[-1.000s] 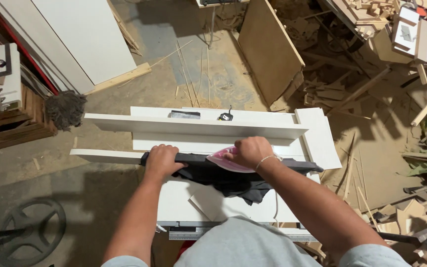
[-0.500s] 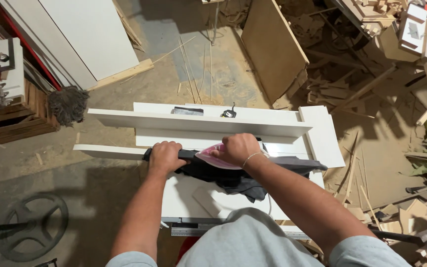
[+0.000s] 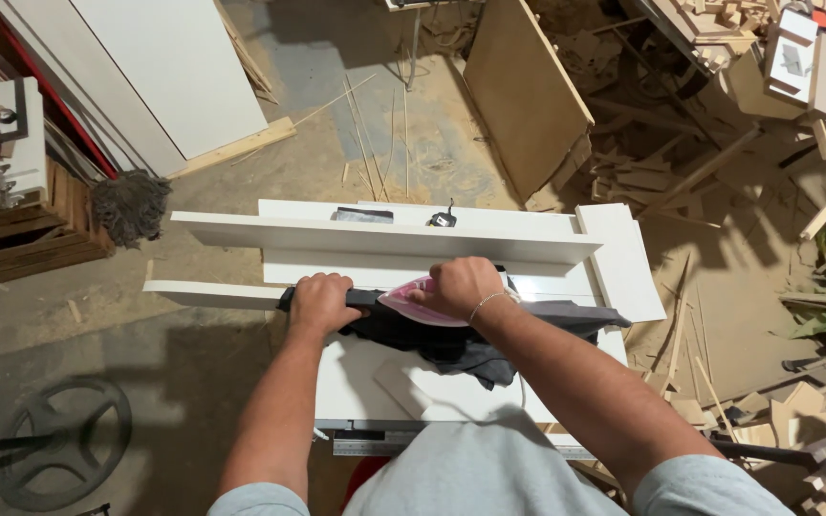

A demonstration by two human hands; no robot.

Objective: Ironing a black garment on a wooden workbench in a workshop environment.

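Head view: looks straight down on a white worktop (image 3: pixel 623 258) in a wood shop, with both forearms reaching forward over it.
Left hand (image 3: pixel 320 301): fingers curled down in a clenched grip on the left end of a dark cloth (image 3: pixel 451 339), pinning it to the edge of a long white board (image 3: pixel 212 294).
Right hand (image 3: pixel 459 287): closed over the top of a pink iron (image 3: pixel 411 302), grasping it; a thin bracelet shows at the wrist.
Pink iron: sits on the dark cloth, just right of the left hand, its tip pointing left.
Dark cloth: laid along the near white board, bunched and hanging down below the hands toward the person.
Second white board (image 3: pixel 384 235): lies parallel behind the first one, across the worktop.
Small items: a grey pad (image 3: pixel 363 215) and a small black clip (image 3: pixel 444 219) rest at the far edge.
Surroundings: a mop head (image 3: pixel 129 205) on the floor at left, a brown panel (image 3: pixel 523 91) leaning beyond the worktop, wood offcuts (image 3: pixel 719 143) heaped at right.
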